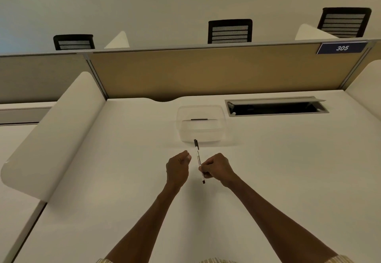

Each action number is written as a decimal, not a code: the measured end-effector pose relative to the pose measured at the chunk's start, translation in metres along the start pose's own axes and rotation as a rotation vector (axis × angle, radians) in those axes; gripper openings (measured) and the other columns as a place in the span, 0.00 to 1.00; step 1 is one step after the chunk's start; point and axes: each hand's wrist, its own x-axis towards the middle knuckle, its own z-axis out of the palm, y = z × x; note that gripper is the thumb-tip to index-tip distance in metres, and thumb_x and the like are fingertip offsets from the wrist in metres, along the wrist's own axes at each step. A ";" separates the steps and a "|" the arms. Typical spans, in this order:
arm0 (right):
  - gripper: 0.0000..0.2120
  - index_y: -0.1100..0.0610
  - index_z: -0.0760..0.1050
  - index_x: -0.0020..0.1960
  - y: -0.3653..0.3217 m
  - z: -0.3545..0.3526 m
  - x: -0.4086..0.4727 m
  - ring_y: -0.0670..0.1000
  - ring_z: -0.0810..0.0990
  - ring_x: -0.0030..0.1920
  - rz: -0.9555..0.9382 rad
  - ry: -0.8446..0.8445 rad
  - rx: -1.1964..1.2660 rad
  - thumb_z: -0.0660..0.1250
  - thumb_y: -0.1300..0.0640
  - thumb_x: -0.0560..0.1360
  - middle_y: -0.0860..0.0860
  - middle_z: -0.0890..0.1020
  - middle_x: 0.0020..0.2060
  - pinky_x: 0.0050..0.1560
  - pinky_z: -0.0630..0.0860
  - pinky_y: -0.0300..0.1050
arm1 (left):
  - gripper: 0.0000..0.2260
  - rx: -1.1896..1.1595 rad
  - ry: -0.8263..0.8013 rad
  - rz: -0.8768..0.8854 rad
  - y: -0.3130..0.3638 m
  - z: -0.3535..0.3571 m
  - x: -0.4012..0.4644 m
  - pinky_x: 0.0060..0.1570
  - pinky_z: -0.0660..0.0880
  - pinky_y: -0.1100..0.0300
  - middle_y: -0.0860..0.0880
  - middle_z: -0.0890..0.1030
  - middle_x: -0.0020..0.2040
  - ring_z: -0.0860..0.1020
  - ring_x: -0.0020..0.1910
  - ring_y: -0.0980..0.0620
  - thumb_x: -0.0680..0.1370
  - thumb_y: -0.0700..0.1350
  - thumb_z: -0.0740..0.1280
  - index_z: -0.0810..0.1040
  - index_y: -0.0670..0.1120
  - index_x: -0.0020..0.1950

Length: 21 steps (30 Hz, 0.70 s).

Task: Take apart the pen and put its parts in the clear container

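Observation:
A slim white pen [198,158] with a black cap on its far end and a dark tip on its near end is held over the white desk. My right hand [217,168] pinches its lower part between thumb and fingers. My left hand [178,166] is loosely curled just left of the pen, not touching it, with nothing in it. The clear container [201,135] stands on the desk just beyond the pen's cap. A small dark strip lies inside the container near its far wall.
An open cable slot [276,108] with a raised metal flap is set in the desk at the back right. A tan partition [206,71] closes the far edge. White rounded dividers [53,135] flank the desk on both sides.

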 end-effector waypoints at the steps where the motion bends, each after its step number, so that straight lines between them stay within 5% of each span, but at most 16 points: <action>1: 0.05 0.67 0.83 0.36 0.003 0.001 0.001 0.51 0.81 0.27 0.010 0.021 -0.045 0.74 0.65 0.68 0.58 0.83 0.29 0.39 0.83 0.45 | 0.11 0.058 0.006 0.014 -0.004 0.000 0.000 0.41 0.65 0.55 0.48 0.70 0.33 0.66 0.35 0.50 0.79 0.42 0.62 0.68 0.46 0.37; 3: 0.05 0.68 0.82 0.35 0.007 0.004 0.002 0.53 0.81 0.27 0.019 0.038 -0.125 0.73 0.66 0.68 0.61 0.83 0.30 0.41 0.83 0.46 | 0.08 0.145 -0.005 -0.008 -0.013 -0.001 0.001 0.46 0.70 0.52 0.45 0.78 0.38 0.73 0.39 0.44 0.81 0.42 0.60 0.76 0.43 0.43; 4: 0.05 0.69 0.82 0.36 0.009 0.006 0.004 0.54 0.82 0.28 0.025 0.042 -0.162 0.73 0.66 0.68 0.62 0.83 0.31 0.41 0.83 0.47 | 0.09 0.168 -0.016 -0.038 -0.017 -0.002 0.001 0.53 0.71 0.51 0.43 0.83 0.48 0.78 0.48 0.42 0.81 0.43 0.60 0.79 0.42 0.54; 7: 0.06 0.68 0.82 0.40 0.012 0.013 0.007 0.57 0.84 0.35 0.053 0.044 -0.299 0.72 0.64 0.68 0.62 0.85 0.35 0.44 0.82 0.48 | 0.18 0.171 -0.033 -0.075 -0.026 -0.007 -0.001 0.63 0.63 0.66 0.43 0.75 0.70 0.72 0.70 0.46 0.82 0.44 0.60 0.70 0.41 0.72; 10: 0.09 0.68 0.82 0.45 0.013 0.021 0.011 0.58 0.84 0.44 0.069 0.033 -0.430 0.72 0.62 0.69 0.62 0.85 0.41 0.44 0.79 0.46 | 0.19 0.180 -0.034 -0.044 -0.030 -0.010 -0.003 0.63 0.60 0.69 0.43 0.73 0.71 0.70 0.71 0.48 0.82 0.43 0.61 0.68 0.41 0.73; 14: 0.08 0.66 0.78 0.44 0.013 0.031 0.012 0.58 0.82 0.43 0.037 0.055 -0.522 0.70 0.61 0.70 0.60 0.84 0.42 0.36 0.69 0.42 | 0.20 0.206 -0.064 -0.022 -0.030 -0.009 -0.005 0.68 0.62 0.63 0.43 0.72 0.72 0.69 0.72 0.47 0.82 0.43 0.62 0.68 0.40 0.73; 21: 0.03 0.62 0.76 0.46 0.014 0.037 0.013 0.58 0.82 0.44 -0.022 0.086 -0.606 0.65 0.64 0.73 0.59 0.82 0.45 0.35 0.68 0.41 | 0.22 0.218 -0.088 -0.021 -0.032 -0.006 -0.005 0.70 0.62 0.60 0.44 0.71 0.72 0.68 0.73 0.48 0.81 0.45 0.63 0.67 0.42 0.74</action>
